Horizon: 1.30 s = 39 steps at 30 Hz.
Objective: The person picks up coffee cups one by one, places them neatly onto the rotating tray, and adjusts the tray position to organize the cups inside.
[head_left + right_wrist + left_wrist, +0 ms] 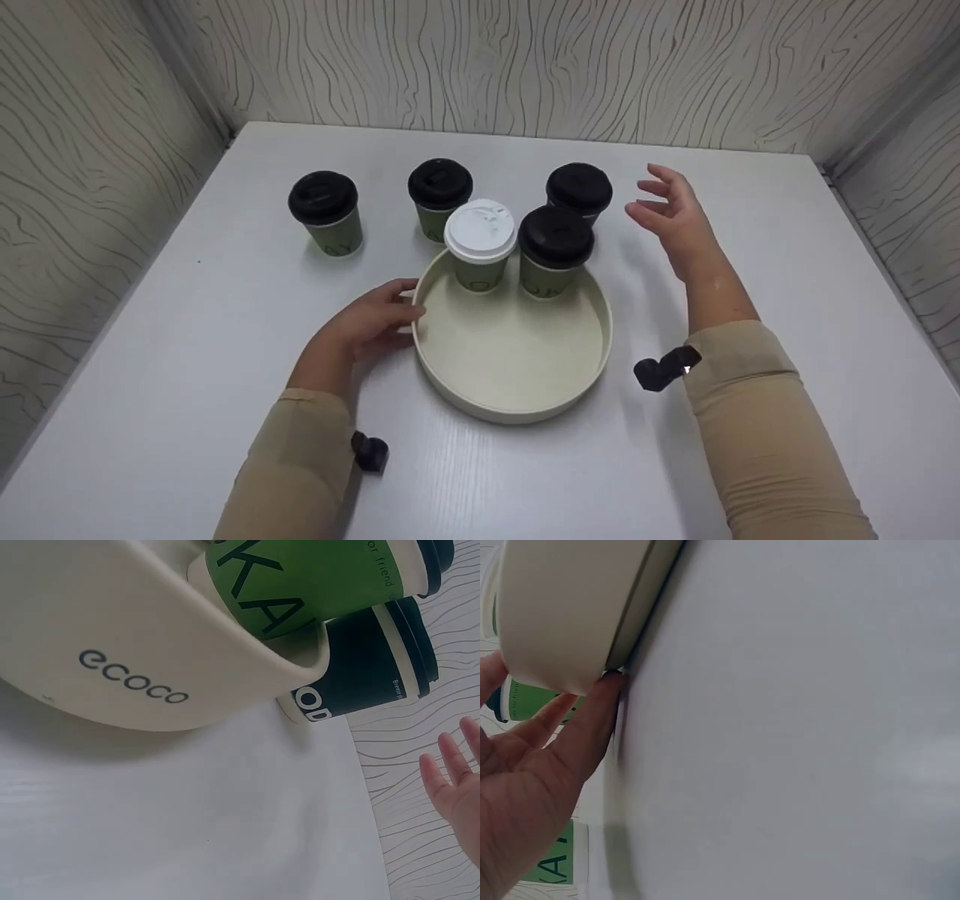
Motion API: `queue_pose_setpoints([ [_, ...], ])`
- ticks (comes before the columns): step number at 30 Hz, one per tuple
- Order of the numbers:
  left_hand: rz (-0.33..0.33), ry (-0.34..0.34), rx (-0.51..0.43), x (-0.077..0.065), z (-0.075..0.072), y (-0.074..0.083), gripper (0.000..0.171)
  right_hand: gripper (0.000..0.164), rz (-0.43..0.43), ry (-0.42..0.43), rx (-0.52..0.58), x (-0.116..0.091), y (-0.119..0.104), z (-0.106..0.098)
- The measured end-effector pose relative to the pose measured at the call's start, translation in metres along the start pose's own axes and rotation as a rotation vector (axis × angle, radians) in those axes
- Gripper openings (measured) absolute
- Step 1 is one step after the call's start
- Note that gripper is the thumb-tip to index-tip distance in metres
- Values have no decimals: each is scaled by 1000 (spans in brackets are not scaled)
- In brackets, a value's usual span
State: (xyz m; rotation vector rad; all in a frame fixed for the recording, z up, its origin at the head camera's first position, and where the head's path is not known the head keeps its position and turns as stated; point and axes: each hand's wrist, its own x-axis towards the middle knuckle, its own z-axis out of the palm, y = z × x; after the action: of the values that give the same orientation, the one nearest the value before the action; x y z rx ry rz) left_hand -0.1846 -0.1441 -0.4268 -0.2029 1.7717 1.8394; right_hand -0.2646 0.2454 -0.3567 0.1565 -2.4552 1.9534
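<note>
Note the rear right cup [579,187], partly hidden behind the front black-lidded cup [556,238] in the round tray [510,360], mid-desk [172,330]; compare the left hand [375,319], pinching the tray's wall, with the right hand [675,216], raised, with fingers parted, empty.

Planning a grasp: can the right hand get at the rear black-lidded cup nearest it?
Probably yes: the right hand looks empty, fingers toward that rear cup, with nothing between them. The black-lidded cup in the tray crowds its near side.

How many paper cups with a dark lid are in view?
4: one cup in the round tray; on the table, a left cup, a middle cup and a right cup, the last two partly hidden.
</note>
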Motion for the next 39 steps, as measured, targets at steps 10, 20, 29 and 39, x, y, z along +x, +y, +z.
queue_pose_setpoints([
  [10,-2,-101,20,-7,-1,-8,70,81,33,-10,-83,10,1,2],
  [20,-9,-165,-59,-5,0,-8,59,92,107,-51,-125,20,12,3],
  [29,-12,-155,-67,-6,-2,-7,60,95,132,-103,-145,30,7,10],
  [39,-53,-115,-35,-4,0,-6,64,98,160,-126,-146,40,12,17],
])
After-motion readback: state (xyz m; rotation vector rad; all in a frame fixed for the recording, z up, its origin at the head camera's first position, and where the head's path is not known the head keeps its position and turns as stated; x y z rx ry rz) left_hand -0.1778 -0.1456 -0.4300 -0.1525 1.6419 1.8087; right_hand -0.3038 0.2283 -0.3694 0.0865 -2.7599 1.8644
